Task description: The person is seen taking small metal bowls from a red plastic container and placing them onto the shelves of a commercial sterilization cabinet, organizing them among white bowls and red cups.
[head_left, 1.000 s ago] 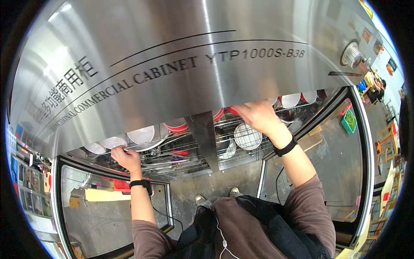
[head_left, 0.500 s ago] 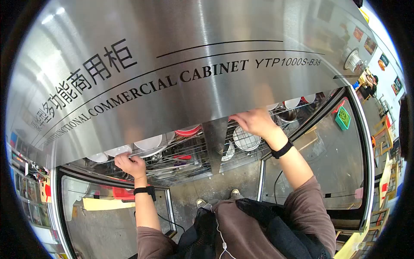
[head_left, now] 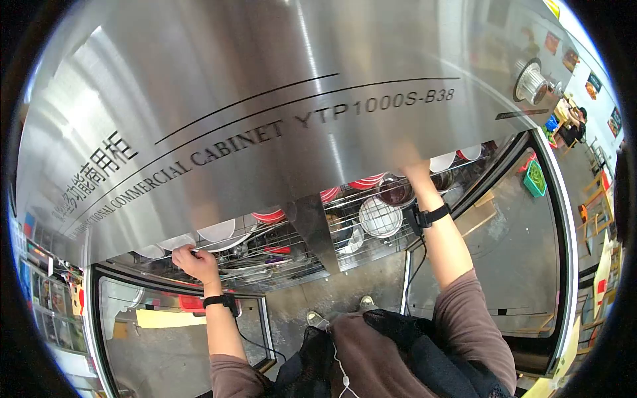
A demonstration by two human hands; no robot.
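Before me stands a steel commercial cabinet, its two glass doors swung out to either side. My left hand is closed, its fingers curled over the front edge of the wire rack at the left. White bowls and a red-and-white dish sit just behind it. My right hand reaches in under the cabinet's top panel, which hides its fingers. Near that wrist are a dark pot, striped red-and-white bowls and a white round plate under the wires.
The left glass door and right glass door flank my arms. A steel post divides the rack. Through the right door shows a green basket. Another person sits far right. A black cable hangs near my right arm.
My right hand has gone from the rack's front edge deeper in, under the top panel. My left hand stays at the rack edge. The view has shifted to the right.
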